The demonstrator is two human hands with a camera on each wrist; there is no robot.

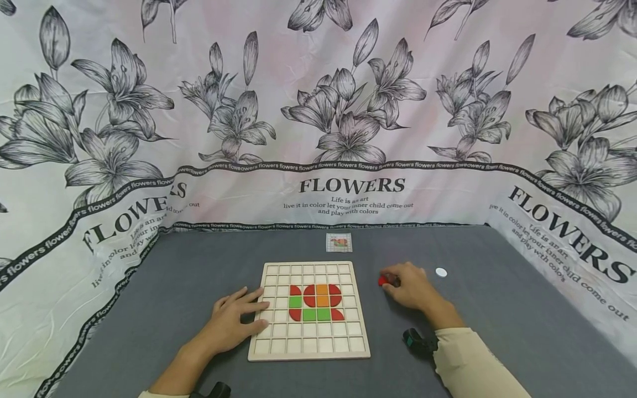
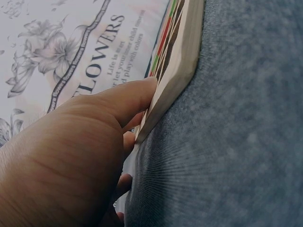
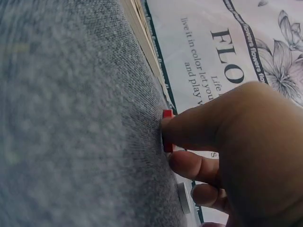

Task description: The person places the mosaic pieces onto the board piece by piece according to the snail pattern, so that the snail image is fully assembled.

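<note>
A wooden grid board (image 1: 308,347) lies on the grey cloth, with red, green and orange tiles set in its middle cells. My left hand (image 1: 231,322) rests at the board's left side, fingers spread over its edge; in the left wrist view the thumb (image 2: 137,97) touches the rim. To the right of the board, my right hand (image 1: 410,284) pinches a red tile (image 1: 382,280) low at the cloth. The right wrist view shows the red tile (image 3: 167,113) against the thumb, its far side partly hidden.
A small pattern card (image 1: 339,242) lies behind the board. A white round disc (image 1: 441,272) is on the grey cloth (image 1: 199,265) beyond my right hand. Flower-printed curtain (image 1: 348,196) encloses the back and sides.
</note>
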